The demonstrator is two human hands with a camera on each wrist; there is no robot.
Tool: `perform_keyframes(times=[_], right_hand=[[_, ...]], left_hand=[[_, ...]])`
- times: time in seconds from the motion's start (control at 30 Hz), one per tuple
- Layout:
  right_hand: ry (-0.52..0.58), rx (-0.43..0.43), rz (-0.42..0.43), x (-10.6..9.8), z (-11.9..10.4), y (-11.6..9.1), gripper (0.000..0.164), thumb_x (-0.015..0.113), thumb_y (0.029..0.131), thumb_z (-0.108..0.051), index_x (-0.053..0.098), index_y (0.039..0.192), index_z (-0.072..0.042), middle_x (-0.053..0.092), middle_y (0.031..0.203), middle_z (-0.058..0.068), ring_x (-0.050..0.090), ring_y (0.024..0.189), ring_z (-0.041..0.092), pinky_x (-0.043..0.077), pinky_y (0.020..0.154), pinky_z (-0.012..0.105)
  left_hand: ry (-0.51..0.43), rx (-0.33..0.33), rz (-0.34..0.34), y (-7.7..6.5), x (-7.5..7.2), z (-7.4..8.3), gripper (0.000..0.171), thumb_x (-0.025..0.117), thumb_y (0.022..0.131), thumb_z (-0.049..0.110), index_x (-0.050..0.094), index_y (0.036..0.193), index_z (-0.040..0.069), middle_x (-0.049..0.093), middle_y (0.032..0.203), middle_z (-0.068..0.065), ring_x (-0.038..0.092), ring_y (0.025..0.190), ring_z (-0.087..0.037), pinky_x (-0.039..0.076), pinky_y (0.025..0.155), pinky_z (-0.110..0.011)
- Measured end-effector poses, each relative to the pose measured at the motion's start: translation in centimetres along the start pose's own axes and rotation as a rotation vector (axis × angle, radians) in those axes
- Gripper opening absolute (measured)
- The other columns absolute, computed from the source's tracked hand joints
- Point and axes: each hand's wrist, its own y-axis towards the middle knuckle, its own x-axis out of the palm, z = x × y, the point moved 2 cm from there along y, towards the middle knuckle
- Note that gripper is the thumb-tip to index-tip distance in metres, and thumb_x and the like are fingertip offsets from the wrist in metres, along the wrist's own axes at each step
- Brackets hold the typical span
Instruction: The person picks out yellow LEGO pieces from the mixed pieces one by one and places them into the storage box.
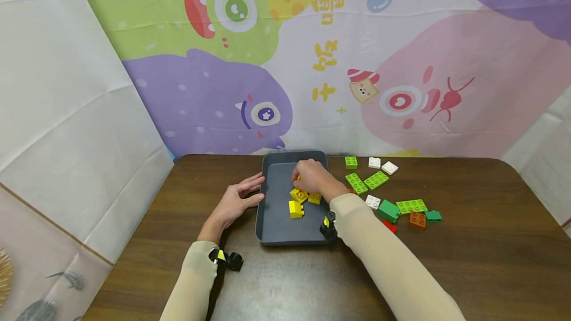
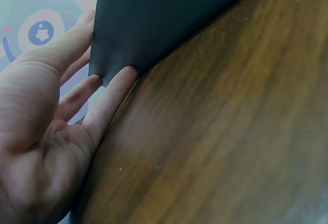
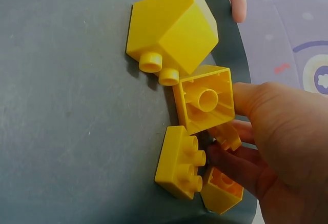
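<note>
A dark grey tray [image 1: 272, 222] lies on the table with several yellow toy bricks in it. Over its far part, my right hand [image 1: 312, 175] bends down among the bricks. In the right wrist view, a small yellow brick [image 3: 227, 136] sits between the thumb and fingers of my right hand [image 3: 287, 142], which pinches it; part of it is hidden. Around it lie an upturned yellow brick [image 3: 207, 101], a studded yellow brick [image 3: 179, 165] and a sloped yellow brick [image 3: 171, 26]. My left hand [image 1: 234, 204] touches the tray's left side with extended fingers.
Right of the tray, loose bricks lie on the table [image 1: 482, 261]: lime ones [image 1: 376, 180], white ones [image 1: 372, 202], a green one [image 1: 389, 210], an orange-brown one [image 1: 417, 219] and a partly hidden red one [image 1: 390, 226]. A printed cloth [image 1: 325, 128] hangs behind the table.
</note>
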Motion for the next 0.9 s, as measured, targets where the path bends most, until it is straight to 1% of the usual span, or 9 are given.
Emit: perform_keyframes(times=[0.1,0.4,0.5,0.63,0.8,0.9], right_hand=[[0.015,-0.001,-0.005,0.0,0.0,0.0,0.014,0.070,0.093,-0.019,0.080,0.101,-0.013,0.076,0.105,0.001,0.063,0.091,0.019,0.056,0.089,0.040],[0.013,-0.003,-0.020,0.0,0.0,0.0,0.013,0.070,0.093,-0.021,0.080,0.100,-0.016,0.075,0.105,0.000,0.062,0.091,0.018,0.056,0.088,0.039],[0.013,0.000,-0.021,-0.2,0.2,0.0,0.014,0.070,0.093,-0.022,0.080,0.101,-0.017,0.075,0.106,-0.001,0.063,0.090,0.018,0.057,0.086,0.038],[-0.005,-0.022,-0.008,-0.5,0.3,0.0,0.014,0.069,0.094,-0.023,0.080,0.101,-0.017,0.075,0.107,-0.002,0.064,0.088,0.016,0.058,0.085,0.037],[-0.038,-0.064,0.015,-1.1,0.2,0.0,0.015,0.068,0.094,-0.022,0.081,0.101,-0.017,0.077,0.105,-0.002,0.066,0.090,0.015,0.058,0.086,0.038],[-0.043,-0.070,0.005,-1.3,0.2,0.0,0.016,0.068,0.095,-0.023,0.080,0.103,-0.016,0.077,0.105,-0.002,0.066,0.091,0.016,0.058,0.087,0.039]], left_hand=[[-0.001,0.001,-0.001,-0.1,0.0,0.0,0.062,0.074,0.090,0.026,0.052,0.146,0.009,0.038,0.162,-0.001,0.045,0.140,-0.029,0.057,0.091,-0.022],[-0.004,0.006,-0.001,-0.1,0.0,0.1,0.063,0.075,0.090,0.026,0.052,0.146,0.007,0.039,0.162,-0.001,0.046,0.140,-0.030,0.057,0.091,-0.021],[-0.009,0.012,-0.005,-0.1,0.0,0.1,0.063,0.074,0.090,0.025,0.052,0.146,0.007,0.038,0.162,-0.002,0.045,0.140,-0.032,0.057,0.090,-0.020],[-0.017,0.026,-0.011,-0.1,0.0,0.1,0.062,0.074,0.091,0.023,0.051,0.146,0.005,0.037,0.163,-0.006,0.044,0.140,-0.034,0.057,0.089,-0.019],[-0.022,0.025,-0.013,0.0,-0.1,0.0,0.062,0.074,0.091,0.022,0.052,0.146,0.005,0.037,0.163,-0.006,0.044,0.141,-0.033,0.057,0.089,-0.020],[-0.019,0.023,-0.015,0.0,-0.1,-0.1,0.062,0.074,0.091,0.023,0.052,0.146,0.006,0.036,0.163,-0.006,0.044,0.141,-0.033,0.057,0.090,-0.021]])
